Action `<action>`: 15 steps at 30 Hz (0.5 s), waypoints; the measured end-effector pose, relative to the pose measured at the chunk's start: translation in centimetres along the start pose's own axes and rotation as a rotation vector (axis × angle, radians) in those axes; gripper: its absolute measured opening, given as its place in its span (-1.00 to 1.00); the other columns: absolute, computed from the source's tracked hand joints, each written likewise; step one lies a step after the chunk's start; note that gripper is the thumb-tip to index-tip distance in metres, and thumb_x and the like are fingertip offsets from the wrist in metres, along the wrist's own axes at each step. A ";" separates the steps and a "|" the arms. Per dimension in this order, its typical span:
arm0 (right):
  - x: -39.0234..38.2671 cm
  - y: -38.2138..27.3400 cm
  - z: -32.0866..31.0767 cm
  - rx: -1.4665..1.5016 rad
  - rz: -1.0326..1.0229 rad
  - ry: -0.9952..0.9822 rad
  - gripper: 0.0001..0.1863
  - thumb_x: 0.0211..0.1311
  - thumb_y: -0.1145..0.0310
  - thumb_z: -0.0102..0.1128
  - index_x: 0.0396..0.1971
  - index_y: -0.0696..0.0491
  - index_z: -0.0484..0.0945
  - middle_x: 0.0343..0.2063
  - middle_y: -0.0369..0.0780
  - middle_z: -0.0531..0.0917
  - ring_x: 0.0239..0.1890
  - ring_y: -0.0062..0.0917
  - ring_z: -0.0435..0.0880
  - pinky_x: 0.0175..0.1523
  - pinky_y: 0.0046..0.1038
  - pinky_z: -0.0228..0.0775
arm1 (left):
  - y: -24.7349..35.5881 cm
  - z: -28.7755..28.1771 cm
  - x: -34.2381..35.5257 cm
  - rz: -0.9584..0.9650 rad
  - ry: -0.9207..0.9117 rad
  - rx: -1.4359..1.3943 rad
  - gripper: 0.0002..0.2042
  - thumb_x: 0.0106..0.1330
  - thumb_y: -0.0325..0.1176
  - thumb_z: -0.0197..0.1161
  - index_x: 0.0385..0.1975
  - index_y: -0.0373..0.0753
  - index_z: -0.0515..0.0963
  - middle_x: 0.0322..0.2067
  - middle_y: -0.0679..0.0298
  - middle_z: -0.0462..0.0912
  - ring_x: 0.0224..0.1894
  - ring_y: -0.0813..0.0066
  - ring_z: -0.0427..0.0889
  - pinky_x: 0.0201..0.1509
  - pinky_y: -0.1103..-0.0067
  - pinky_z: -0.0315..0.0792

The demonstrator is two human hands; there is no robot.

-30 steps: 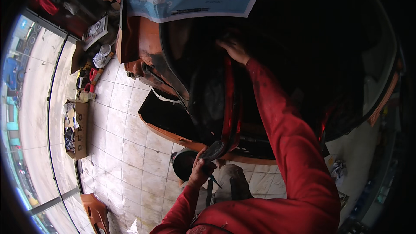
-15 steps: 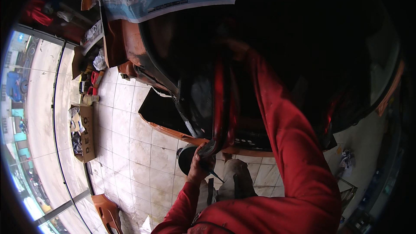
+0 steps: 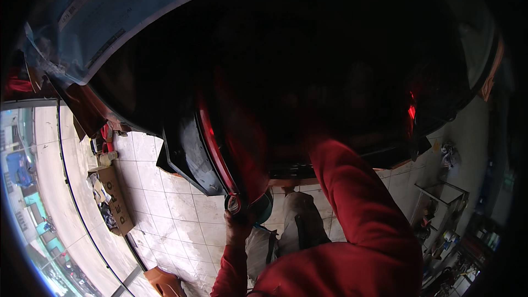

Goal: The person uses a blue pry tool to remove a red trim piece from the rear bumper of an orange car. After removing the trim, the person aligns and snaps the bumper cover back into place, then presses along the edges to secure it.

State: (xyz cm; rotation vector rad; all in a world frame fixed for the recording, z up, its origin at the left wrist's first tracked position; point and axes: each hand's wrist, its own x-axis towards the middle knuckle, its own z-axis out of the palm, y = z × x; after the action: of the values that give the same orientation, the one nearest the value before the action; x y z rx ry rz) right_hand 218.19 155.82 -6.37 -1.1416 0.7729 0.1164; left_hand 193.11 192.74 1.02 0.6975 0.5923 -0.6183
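Gripping the red lamp (image 3: 213, 146) low with left hand (image 3: 237, 229), fingers closed. Reaching right sleeve (image 3: 357, 192) into mid-frame darkness; cannot tell right fingers' state.

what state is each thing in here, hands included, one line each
Bare left hand, gripping a long curved red-and-black lamp unit
Lamp unit, slanted, held at its lower end
Bare right hand, hidden in shadow, grip can't be told
Brown cardboard box, open-topped, filled with crumpled material
Blue printed paper sheet, wrinkled toward its left edge
Orange molded panel, lying on the white tiled floor
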 end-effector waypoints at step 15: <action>6.5 -1.8 -2.1 -0.256 -0.078 0.089 -0.71 0.49 0.23 0.17 0.02 0.02 0.72 0.00 -0.24 0.75 0.02 -0.51 0.72 0.21 -0.42 0.50 | 1.0 1.3 -0.2 0.083 -0.035 -0.111 -0.03 0.10 0.27 0.52 0.45 -0.05 0.24 0.31 0.25 0.47 0.29 0.34 0.53 0.16 0.47 0.58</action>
State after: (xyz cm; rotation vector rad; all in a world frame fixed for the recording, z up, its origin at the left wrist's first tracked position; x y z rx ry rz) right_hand 222.80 151.36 -9.35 -1.4257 0.8071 0.1015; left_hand 194.02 192.44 2.33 0.6024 0.5580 -0.5158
